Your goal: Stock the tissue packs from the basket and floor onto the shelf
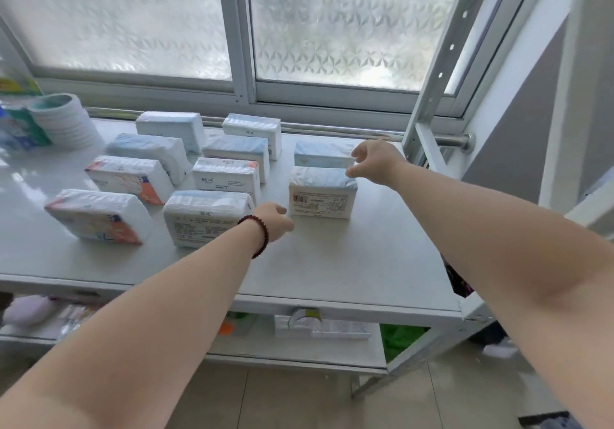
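R fingers: right hand [377,161] is reaching over the R column of packs, fingers curling loosely, tips touching or hovering at the top R corner of the barcode pack [321,196]; can't tell if it's actually pinching the wrap.
L fingers: left hand [274,221] is hanging just L of that same pack's base, fingers loosely curled, holding nothing; can't tell if they're touching the pack.
Barcode pack: standing on edge on the white shelf top [349,262], front of the R column, barcode side facing the camera.
Pack behind: pale blue pack [320,155] is sitting right behind it, partly hidden by the R hand.
Other packs: mid column w/ front pack [204,217] beside the L wrist, 3 more behind it; L column w/ orange-marked pack [94,216] in front, more behind.
Bracelet: dark red bead bracelet [260,236] is sitting on the L wrist.
Far L: stack of white round lids or cups [64,121] near the window [133,23].
Below: lower shelf [292,345] is holding mixed goods, blurry.
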